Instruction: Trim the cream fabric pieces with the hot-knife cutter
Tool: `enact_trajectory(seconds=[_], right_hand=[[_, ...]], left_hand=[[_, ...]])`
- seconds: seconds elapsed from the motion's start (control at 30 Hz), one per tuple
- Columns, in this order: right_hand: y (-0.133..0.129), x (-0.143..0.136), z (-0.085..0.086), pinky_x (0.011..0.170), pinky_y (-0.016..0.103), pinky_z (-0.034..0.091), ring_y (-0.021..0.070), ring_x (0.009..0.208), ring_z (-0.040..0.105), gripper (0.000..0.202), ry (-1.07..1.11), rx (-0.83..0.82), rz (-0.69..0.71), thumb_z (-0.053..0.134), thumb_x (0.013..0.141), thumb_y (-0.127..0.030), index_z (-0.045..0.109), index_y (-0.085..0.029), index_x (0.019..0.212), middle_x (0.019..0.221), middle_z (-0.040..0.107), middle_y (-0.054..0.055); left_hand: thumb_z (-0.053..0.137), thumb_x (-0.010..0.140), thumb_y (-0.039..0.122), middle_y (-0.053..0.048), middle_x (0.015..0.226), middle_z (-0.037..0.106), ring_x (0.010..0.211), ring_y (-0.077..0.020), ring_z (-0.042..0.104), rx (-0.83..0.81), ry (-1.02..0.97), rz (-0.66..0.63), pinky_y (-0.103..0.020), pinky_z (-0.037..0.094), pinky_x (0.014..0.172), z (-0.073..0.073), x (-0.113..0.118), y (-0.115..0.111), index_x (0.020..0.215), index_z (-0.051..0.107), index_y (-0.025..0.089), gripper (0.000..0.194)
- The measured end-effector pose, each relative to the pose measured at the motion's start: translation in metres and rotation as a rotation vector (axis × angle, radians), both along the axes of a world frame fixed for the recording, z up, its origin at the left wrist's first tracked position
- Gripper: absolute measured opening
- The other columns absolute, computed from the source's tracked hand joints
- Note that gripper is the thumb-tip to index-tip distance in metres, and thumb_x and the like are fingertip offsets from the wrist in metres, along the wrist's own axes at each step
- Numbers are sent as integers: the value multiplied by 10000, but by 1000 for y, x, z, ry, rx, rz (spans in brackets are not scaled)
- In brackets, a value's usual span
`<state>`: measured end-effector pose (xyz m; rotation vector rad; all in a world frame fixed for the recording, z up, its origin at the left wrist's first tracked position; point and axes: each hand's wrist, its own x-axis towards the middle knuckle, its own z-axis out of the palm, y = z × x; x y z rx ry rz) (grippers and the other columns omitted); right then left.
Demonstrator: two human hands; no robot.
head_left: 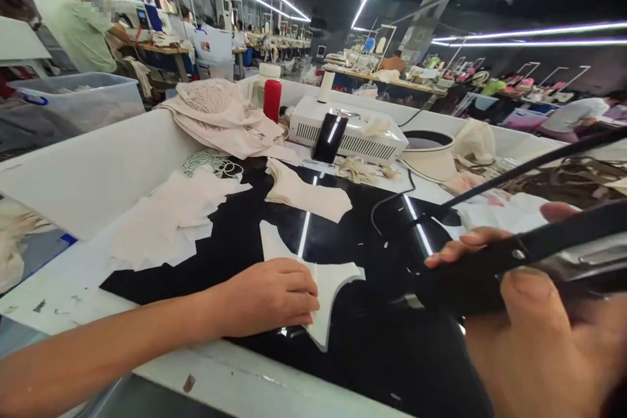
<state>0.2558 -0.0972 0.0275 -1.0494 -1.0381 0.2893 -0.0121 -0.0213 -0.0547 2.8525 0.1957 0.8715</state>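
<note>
"Where is the cut cloth piece (326, 297) lying?"

"It's resting just below the centre of the frame, on the glossy black worktop (392, 356). The left grip (279, 294) is covering part of it, fingers curling over; I can't tell whether they're pinching or only pressing."

"And the right grip (546, 343)?"

"At the lower right it's closing around a black handheld tool (470, 274), thumb pressing along the near side. The tool is blurring a little."

"What's sitting farther up?"

"A small cloth stack (313, 196) is lying above the piece, near the centre. A pale cloth heap (157, 222) is spreading at centre left, and a phone (330, 137) is leaning against a white box (360, 134) at upper centre."
</note>
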Motion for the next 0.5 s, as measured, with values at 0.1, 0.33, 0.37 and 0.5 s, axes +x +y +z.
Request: enact_trajectory(seconds=[0.1,0.33,0.37,0.5], right_hand=[[-1,-16,11,606,403,629,233,750,678,605,34,61,18,957,752,-350,699,-327,1298,856,701,-8],[-28,-32,9,469,367,589,198,556,645,701,26,-63,195,942,790,-626,618,-431,1380,859,702,-12],[-31,-36,8,458,357,583,194,540,635,659,18,-75,239,910,822,-643,611,-429,1369,815,684,-19],[-35,-52,2,436,307,551,169,507,586,583,44,-12,313,828,916,-627,579,-397,1391,744,623,-36]], left_hand=[[639,1125,274,-53,1078,775,1088,-188,718,3,16,-43,-324,560,1115,7,1,-3,1102,717,155,144],[712,1089,347,-49,1088,798,1089,-174,724,26,91,-125,-326,533,1181,18,5,-15,1112,754,173,180],[702,1096,322,-48,1066,797,1075,-173,726,47,82,-121,-326,537,1177,18,5,-16,1107,757,172,160],[629,1115,196,-59,974,779,985,-178,728,144,69,-106,-338,570,1126,18,6,-21,1057,759,149,150]])
